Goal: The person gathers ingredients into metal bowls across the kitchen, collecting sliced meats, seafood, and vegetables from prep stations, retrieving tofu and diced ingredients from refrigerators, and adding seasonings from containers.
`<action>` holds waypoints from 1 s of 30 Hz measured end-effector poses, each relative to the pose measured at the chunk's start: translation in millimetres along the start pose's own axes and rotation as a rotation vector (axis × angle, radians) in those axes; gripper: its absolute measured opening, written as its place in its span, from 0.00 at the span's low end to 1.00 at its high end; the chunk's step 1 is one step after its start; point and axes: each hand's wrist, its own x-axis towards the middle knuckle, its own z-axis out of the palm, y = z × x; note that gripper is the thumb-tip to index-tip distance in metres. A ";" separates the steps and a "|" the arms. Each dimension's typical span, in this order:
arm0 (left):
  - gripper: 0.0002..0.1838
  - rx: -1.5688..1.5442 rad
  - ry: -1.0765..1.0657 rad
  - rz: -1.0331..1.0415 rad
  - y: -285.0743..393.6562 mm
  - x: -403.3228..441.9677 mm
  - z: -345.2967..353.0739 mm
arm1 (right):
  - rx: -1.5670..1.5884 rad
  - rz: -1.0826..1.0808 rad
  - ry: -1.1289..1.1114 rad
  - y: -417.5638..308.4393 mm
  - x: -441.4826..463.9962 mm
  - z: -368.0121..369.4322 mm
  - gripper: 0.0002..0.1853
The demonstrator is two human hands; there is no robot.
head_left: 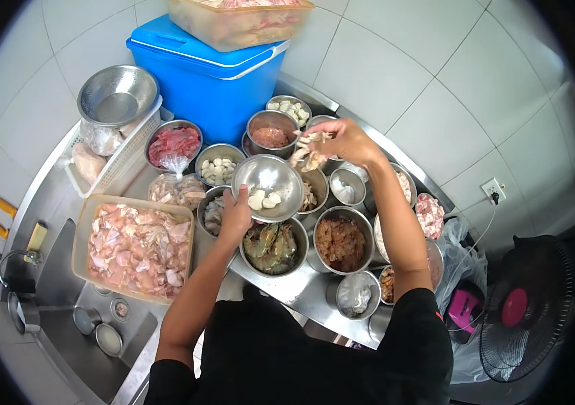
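My left hand (237, 214) grips the rim of a shallow metal bowl (268, 172), tilted above the other bowls. A few white chunks (264, 200) lie inside it. My right hand (345, 145) is closed around pale, strip-like pieces of food (311, 146), held up just beyond the bowl's right side. Under that hand stands a metal bowl of similar pale strips (309, 197), partly covered by the held bowl. Nearest my body are a bowl of whole raw shrimp (270, 248) and a pot of brownish minced food (340, 243).
A tub of raw chicken pieces (139, 250) straddles the sink (65, 270) edge at left. Behind the bowls stands a blue cooler (200, 81) with another tub (240, 27) on top. A white basket (122, 158) is at left; a black fan (527, 310) stands at right.
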 end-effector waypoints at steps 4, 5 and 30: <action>0.30 -0.068 -0.010 0.054 2.0 -5.7 9.8 | -0.089 0.072 -0.193 4.6 1.0 45.5 0.15; 0.31 -0.064 -0.042 0.088 3.2 -11.2 7.3 | -0.180 0.110 -0.274 12.0 2.4 57.5 0.17; 0.30 -0.254 -0.298 -0.050 -20.1 -36.3 -37.1 | -0.466 -0.457 0.310 40.5 -97.0 59.2 0.04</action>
